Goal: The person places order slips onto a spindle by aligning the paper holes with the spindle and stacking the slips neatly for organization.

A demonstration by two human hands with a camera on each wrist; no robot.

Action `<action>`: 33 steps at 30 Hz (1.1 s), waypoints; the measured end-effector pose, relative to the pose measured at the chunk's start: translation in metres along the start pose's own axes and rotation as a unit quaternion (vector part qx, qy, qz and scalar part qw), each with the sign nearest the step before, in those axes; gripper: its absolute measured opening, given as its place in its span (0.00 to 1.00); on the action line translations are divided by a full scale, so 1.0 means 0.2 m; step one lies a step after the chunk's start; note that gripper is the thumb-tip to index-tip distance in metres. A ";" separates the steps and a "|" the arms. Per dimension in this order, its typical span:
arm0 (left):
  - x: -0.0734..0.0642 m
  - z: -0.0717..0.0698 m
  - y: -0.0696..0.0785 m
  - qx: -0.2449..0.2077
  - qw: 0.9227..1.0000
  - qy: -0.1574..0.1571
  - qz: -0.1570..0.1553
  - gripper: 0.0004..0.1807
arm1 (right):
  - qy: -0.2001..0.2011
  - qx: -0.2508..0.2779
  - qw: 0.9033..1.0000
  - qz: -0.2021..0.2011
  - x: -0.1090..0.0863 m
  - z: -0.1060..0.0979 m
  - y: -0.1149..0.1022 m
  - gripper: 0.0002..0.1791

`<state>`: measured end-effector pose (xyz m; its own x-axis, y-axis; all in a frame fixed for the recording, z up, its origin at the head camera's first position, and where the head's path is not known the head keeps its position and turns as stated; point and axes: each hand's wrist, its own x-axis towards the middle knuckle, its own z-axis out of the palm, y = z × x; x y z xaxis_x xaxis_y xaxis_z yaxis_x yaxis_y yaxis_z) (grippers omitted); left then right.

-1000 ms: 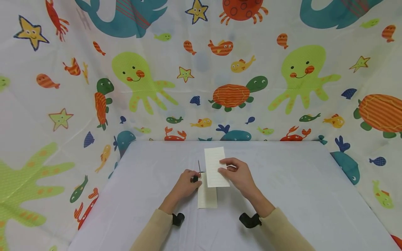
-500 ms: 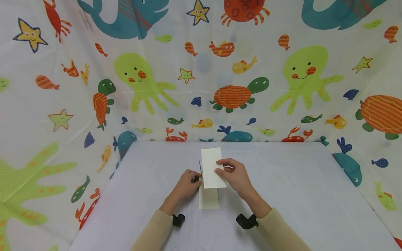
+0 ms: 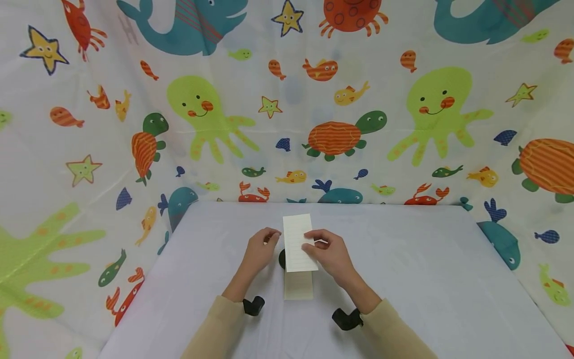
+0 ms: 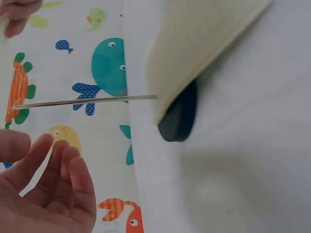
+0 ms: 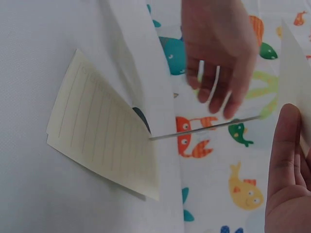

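Note:
My right hand (image 3: 329, 254) pinches a lined cream paper slip (image 3: 297, 244) by its right edge, thumb in front. Below it, more lined slips (image 5: 102, 131) lie over the black base (image 4: 181, 114) of a bill spike, whose thin metal rod (image 4: 87, 102) rises through them near one end. The held slip hides the rod in the head view. My left hand (image 3: 261, 248) is raised left of the slip, fingers loosely bent and holding nothing. In the left wrist view its fingertips are close beside the rod's upper part.
A white cloth covers the table (image 3: 403, 279). Behind and at the sides hangs a curtain (image 3: 287, 109) printed with sea animals. Black wrist cameras, left (image 3: 254, 306) and right (image 3: 347, 319), sit at the sleeve ends.
My left hand has left the lower slips by the spike base and risen. My right hand has moved slightly left with the slip, now in front of the rod in the head view.

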<state>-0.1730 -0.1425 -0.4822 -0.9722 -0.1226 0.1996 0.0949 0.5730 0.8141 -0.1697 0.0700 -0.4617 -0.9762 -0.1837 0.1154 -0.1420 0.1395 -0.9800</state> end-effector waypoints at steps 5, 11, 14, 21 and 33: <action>0.03 -0.02 0.06 -0.081 0.997 0.009 -0.005 0.16 | -0.003 0.003 1.000 -0.004 0.00 0.00 0.02 0.15; 0.05 -0.01 0.11 -0.127 0.991 0.013 -0.026 0.18 | -0.013 0.004 1.000 -0.010 0.00 0.01 0.04 0.15; 0.06 -0.01 0.12 -0.124 0.991 0.012 -0.050 0.18 | -0.015 0.001 1.000 -0.005 0.00 0.01 0.05 0.15; 0.06 0.01 0.12 -0.097 0.991 0.009 -0.086 0.16 | -0.012 -0.009 1.000 -0.002 -0.01 0.03 0.06 0.14; 0.06 0.02 0.11 -0.093 0.993 0.019 -0.073 0.15 | -0.015 -0.009 1.000 -0.006 -0.01 0.04 0.05 0.13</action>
<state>-0.1837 -0.1289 -0.4645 -0.9701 -0.2256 0.0897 -0.0052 0.3884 0.9215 -0.1671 0.0647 -0.4734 -0.9692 -0.2139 0.1222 -0.1569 0.1539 -0.9755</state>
